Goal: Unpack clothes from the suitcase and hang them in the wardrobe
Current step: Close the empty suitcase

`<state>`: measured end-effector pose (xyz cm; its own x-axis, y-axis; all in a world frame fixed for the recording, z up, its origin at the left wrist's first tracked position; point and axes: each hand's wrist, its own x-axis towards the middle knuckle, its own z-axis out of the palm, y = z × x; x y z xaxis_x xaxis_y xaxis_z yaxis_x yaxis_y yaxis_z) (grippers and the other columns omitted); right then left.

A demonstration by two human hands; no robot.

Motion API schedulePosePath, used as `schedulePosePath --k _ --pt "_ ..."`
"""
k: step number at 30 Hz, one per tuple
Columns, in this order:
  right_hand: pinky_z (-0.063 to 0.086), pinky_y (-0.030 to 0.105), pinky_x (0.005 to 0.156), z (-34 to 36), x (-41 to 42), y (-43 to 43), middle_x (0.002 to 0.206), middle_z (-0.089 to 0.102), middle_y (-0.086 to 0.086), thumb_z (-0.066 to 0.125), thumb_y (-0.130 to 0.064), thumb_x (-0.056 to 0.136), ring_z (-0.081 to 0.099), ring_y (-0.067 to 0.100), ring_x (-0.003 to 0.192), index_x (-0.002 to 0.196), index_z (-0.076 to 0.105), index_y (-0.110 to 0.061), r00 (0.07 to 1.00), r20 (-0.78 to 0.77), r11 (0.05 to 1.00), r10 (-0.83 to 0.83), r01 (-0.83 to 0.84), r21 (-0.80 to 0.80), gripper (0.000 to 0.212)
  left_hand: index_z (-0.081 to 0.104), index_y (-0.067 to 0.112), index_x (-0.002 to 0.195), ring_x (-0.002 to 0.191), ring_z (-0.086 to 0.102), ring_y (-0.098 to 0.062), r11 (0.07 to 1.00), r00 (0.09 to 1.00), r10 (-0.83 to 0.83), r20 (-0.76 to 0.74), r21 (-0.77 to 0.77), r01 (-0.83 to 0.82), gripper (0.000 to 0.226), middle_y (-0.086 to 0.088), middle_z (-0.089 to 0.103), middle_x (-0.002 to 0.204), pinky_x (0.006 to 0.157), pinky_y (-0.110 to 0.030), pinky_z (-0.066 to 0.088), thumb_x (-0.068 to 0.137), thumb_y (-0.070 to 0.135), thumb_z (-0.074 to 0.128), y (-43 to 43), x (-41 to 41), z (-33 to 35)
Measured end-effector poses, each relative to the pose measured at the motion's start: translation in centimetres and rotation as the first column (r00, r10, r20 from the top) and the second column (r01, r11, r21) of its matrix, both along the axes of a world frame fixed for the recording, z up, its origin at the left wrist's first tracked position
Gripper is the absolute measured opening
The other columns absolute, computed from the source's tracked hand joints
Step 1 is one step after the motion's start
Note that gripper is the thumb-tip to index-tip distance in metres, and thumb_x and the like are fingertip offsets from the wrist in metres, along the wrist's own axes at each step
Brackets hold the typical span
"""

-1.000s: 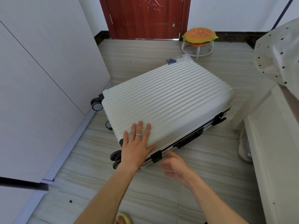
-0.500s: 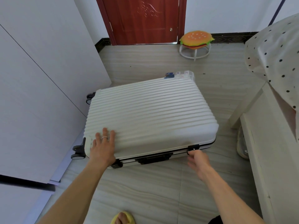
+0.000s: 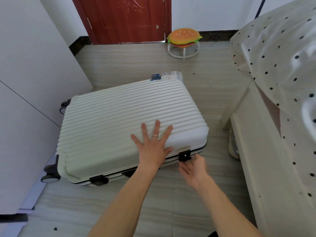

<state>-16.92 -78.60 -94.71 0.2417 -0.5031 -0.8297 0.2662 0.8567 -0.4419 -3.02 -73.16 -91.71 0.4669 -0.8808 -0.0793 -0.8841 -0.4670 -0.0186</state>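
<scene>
A white ribbed hard-shell suitcase (image 3: 119, 117) lies flat and closed on the floor, wheels to the left, two black latches on its near edge. My left hand (image 3: 153, 146) presses flat on the lid near the right front corner, fingers spread. My right hand (image 3: 193, 166) is at the right black latch (image 3: 184, 156), fingertips touching it from below; the fingers look relaxed. The left latch (image 3: 98, 180) is closed. The white wardrobe (image 3: 25, 82) stands along the left, doors closed. No clothes show.
A white bed frame (image 3: 253, 159) with a polka-dot cover (image 3: 277, 53) stands close on the right. A shoe (image 3: 233, 146) lies beside the bed leg. A burger-shaped stool (image 3: 183, 41) and a red door (image 3: 124, 19) are at the back.
My left hand has moved from the lid's left front corner to its right front part. My right hand has stayed at the right latch. The suitcase has turned slightly.
</scene>
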Motion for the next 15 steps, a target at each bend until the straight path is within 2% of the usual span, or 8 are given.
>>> schedulePosePath --k 4,7,11,15 --pt "0.030 0.047 0.114 0.0 -0.7 -0.6 0.156 0.034 0.015 0.032 -0.040 0.104 0.044 0.033 0.136 0.155 0.025 -0.011 0.997 0.083 1.000 0.007 -0.008 0.007 0.058 -0.027 0.053 0.145 0.145 -0.021 -0.051 0.999 1.000 -0.003 0.027 -0.036 0.004 0.080 0.004 -0.027 0.162 0.103 -0.082 0.003 0.094 0.069 0.033 -0.5 -0.3 -1.1" --pt "0.030 0.047 0.112 0.1 -0.5 -0.1 0.158 0.032 0.011 0.033 -0.039 0.104 0.045 0.032 0.135 0.155 0.026 -0.014 0.993 0.121 1.000 0.008 -0.009 0.009 0.058 -0.019 0.052 0.148 0.145 -0.014 -0.053 0.996 0.999 -0.012 0.045 -0.089 0.016 0.082 0.002 -0.018 0.165 0.102 -0.083 0.004 0.092 0.069 0.039 -0.4 -0.6 -1.8" --pt "0.031 0.047 0.112 0.5 -0.3 0.1 0.157 0.033 0.008 0.032 -0.037 0.105 0.047 0.030 0.134 0.154 0.027 -0.016 0.993 0.113 1.000 0.021 -0.019 -0.022 0.054 -0.017 0.051 0.149 0.146 -0.012 -0.053 0.992 0.999 -0.012 0.051 -0.126 0.018 0.083 0.003 -0.018 0.165 0.103 -0.083 0.005 0.092 0.067 0.042 -0.5 -0.5 -2.4" --pt "0.031 0.046 0.112 0.3 -0.6 -0.1 0.157 0.034 0.007 0.032 -0.038 0.105 0.048 0.029 0.133 0.153 0.030 -0.016 0.992 0.119 0.999 0.043 -0.040 -0.031 0.053 0.000 0.048 0.153 0.146 0.004 -0.054 0.984 0.997 -0.008 0.072 -0.178 0.021 0.087 -0.001 0.002 0.167 0.101 -0.082 0.013 0.087 0.066 0.053 -0.7 -0.8 -2.7"
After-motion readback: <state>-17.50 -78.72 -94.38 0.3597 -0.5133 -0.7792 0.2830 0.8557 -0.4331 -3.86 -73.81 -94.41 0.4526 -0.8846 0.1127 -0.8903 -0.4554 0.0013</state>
